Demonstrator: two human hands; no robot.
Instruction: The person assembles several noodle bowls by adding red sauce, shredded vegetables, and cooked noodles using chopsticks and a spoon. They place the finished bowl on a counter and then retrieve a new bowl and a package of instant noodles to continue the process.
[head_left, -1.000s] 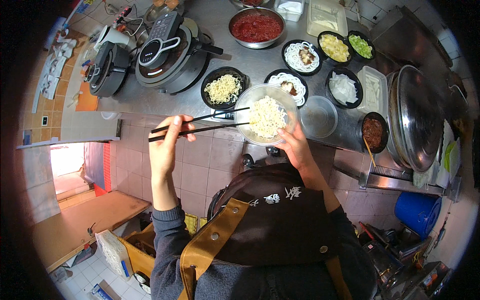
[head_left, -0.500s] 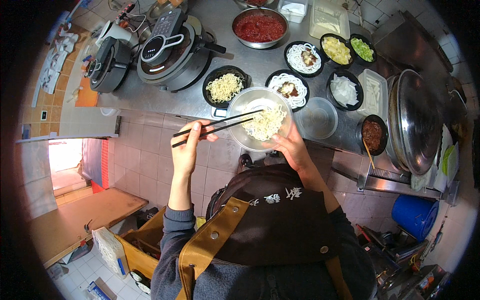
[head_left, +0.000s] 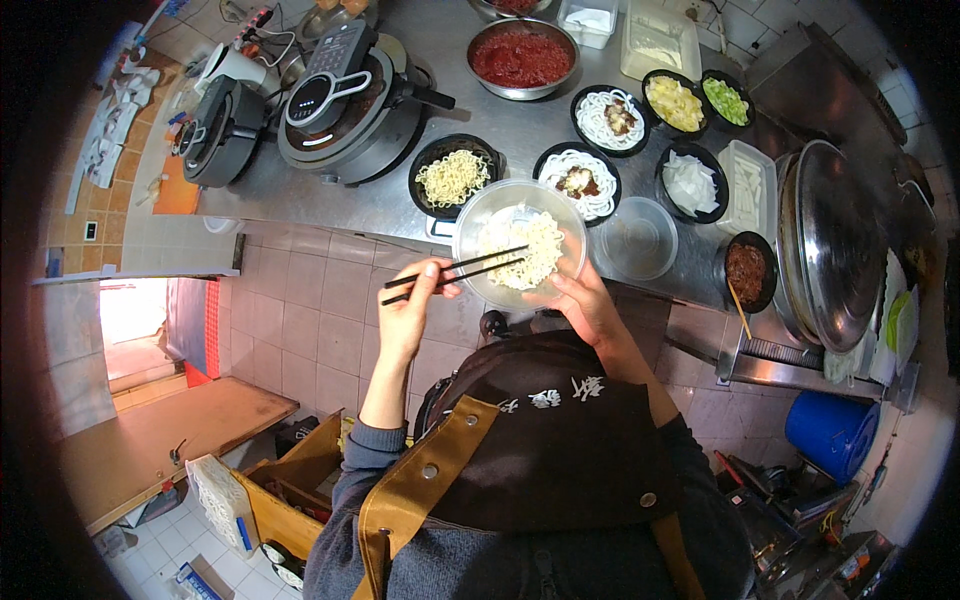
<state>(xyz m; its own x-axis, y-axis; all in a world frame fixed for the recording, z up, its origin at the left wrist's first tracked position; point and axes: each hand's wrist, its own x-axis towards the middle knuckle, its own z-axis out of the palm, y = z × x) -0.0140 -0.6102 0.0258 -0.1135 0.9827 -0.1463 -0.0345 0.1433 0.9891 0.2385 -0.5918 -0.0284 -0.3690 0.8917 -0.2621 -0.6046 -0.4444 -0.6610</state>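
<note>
My left hand is closed around a pair of black chopsticks. Their tips reach into the noodles inside a clear plastic bowl. At the bowl's right side, my right hand grips its rim and wall, with some fingers behind it. The bowl is held up in front of the counter's near edge. Just beyond it, a black bowl of yellow noodles sits on a small scale, mostly hidden. Thick white noodles with brown sauce lie in a black bowl to the right.
The steel counter carries electric cookers, a metal bowl of red sauce, another clear bowl, black bowls of white slices and brown paste. A big lidded pot stands at right.
My left hand and the chopsticks have moved right, and the tips sit deeper in the noodles. The clear bowl stays nearly in place in my right hand.
</note>
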